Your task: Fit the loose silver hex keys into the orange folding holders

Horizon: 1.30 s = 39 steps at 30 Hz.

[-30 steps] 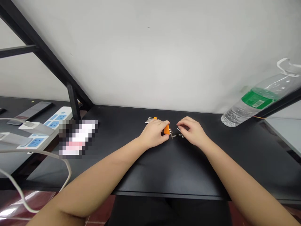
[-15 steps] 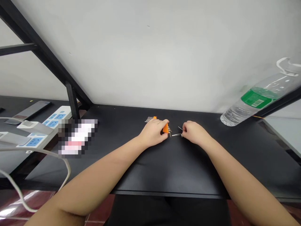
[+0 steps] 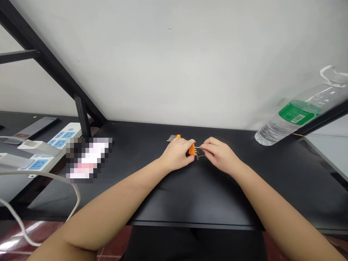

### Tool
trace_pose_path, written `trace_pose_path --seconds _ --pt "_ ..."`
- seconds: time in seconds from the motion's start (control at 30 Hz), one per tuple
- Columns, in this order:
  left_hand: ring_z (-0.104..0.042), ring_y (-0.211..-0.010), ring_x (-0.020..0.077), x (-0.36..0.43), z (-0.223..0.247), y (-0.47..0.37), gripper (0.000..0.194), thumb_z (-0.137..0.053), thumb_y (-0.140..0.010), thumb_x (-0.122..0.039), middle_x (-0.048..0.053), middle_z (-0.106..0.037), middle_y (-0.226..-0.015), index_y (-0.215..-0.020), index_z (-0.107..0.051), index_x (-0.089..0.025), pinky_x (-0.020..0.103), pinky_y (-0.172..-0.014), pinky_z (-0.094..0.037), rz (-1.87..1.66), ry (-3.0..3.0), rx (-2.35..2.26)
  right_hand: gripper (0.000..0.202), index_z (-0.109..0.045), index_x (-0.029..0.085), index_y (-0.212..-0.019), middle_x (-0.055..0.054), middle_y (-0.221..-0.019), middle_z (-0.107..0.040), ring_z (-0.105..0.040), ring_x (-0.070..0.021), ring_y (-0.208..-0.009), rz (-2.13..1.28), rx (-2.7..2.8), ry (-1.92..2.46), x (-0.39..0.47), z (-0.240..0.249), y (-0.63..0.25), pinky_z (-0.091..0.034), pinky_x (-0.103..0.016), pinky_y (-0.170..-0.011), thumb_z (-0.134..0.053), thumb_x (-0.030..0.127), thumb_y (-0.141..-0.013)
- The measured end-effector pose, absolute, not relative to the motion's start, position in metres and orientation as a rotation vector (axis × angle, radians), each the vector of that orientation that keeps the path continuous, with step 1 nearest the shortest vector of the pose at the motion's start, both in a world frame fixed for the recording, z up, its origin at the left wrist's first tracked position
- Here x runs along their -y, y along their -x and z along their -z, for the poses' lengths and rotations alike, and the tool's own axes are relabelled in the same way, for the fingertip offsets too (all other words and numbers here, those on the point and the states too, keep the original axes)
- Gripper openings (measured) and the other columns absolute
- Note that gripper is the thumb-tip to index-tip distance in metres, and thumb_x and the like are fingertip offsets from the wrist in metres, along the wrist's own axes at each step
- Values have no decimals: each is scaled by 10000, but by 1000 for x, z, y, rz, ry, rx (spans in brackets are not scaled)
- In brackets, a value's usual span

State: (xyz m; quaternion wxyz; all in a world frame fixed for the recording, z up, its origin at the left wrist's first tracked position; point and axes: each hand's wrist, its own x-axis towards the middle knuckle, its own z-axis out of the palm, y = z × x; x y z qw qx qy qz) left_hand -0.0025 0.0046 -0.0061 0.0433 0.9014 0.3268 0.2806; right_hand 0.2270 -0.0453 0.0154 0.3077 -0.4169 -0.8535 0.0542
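Left hand (image 3: 176, 154) clamped on orange holder (image 3: 192, 149), right hand (image 3: 219, 155) pinching a key (image 3: 199, 152) (mid-frame), bottle (image 3: 297, 112) upper right.

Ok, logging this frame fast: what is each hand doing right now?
Left hand: closed on the orange hex key holder, against the black table.
Right hand: pinching a small hex key beside the holder.

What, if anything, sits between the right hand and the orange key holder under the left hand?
Nothing visible. The right hand pinches a thin metal key right at the orange holder, which the left hand pins on the black table; only bare tabletop lies around them.
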Motion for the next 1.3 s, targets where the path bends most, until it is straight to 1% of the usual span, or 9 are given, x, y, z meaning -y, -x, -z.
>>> trace_pose_path --seconds 0.4,0.53,0.7,0.87,0.93,1.07,1.17,1.23,1.3 --pt "-703 -926 243 -4 6 4 419 -664 -809 -251 55 -720 -919 -1222 -620 -192 399 -929 -532 -860 -2778 -994 268 -711 235 -1104 -81 -1040 -645 -621 -169 -768 -32 2346 1159 49 -21 -230 -508 -310 -675 -460 171 -1033" --pt "-698 -1012 254 -4 6 4 395 -647 -820 -229 61 -739 -991 -1214 -617 -213 408 -950 -510 -833 -2835 -948 302 -706 210 -1055 -89 -1032 -634 -532 -158 -682 142 2466 1249 56 -28 -223 -424 -306 -598 -430 102 -997" --pt "-679 -1123 276 -1 3 4 370 -649 -820 -233 107 -744 -1097 -1187 -631 -186 431 -1002 -484 -826 -2891 -924 315 -684 192 -929 -80 -909 -598 -451 -167 -651 256 2526 1336 64 -38 -208 -344 -309 -561 -410 37 -948" --pt "-686 -1097 259 7 0 -1 288 -651 -816 -232 81 -744 -1060 -1103 -642 -201 420 -1003 -487 -893 -2842 -877 244 -663 212 -1024 -75 -1011 -632 -556 -166 -749 -136 2359 1171 58 -28 -205 -467 -312 -672 -459 88 -975" --pt "-690 -1065 251 8 -1 -3 243 -645 -818 -232 69 -740 -1022 -1059 -641 -202 413 -1000 -490 -923 -2832 -850 183 -657 218 -995 -65 -1012 -639 -597 -173 -805 -340 2193 1067 51 -22 -208 -502 -323 -714 -512 112 -961" --pt "-696 -1040 242 7 -1 -1 294 -651 -814 -242 68 -737 -1015 -1105 -640 -200 404 -995 -496 -963 -2813 -828 49 -692 215 -887 -39 -948 -638 -613 -161 -770 -782 1815 1021 39 -12 -214 -523 -314 -671 -655 224 -918" --pt "-699 -1050 240 6 0 1 326 -649 -819 -249 72 -742 -1029 -1140 -637 -196 403 -999 -498 -1017 -2794 -805 105 -723 209 -889 -23 -890 -658 -600 -142 -690 -1050 1701 1063 35 -10 -218 -524 -309 -644 -731 314 -883" --pt "-704 -1027 237 5 2 1 339 -654 -813 -250 66 -744 -1014 -1147 -636 -197 402 -985 -506 -1031 -2776 -803 145 -729 206 -906 -18 -870 -666 -586 -133 -650 -1101 1692 1095 34 -11 -221 -518 -306 -627 -731 350 -884" --pt "-709 -1008 238 4 4 1 360 -664 -805 -252 64 -748 -1010 -1160 -634 -200 405 -974 -513 -1029 -2766 -816 151 -732 208 -923 -21 -881 -670 -589 -137 -656 -1017 1752 1143 33 -13 -228 -517 -309 -635 -694 353 -907"
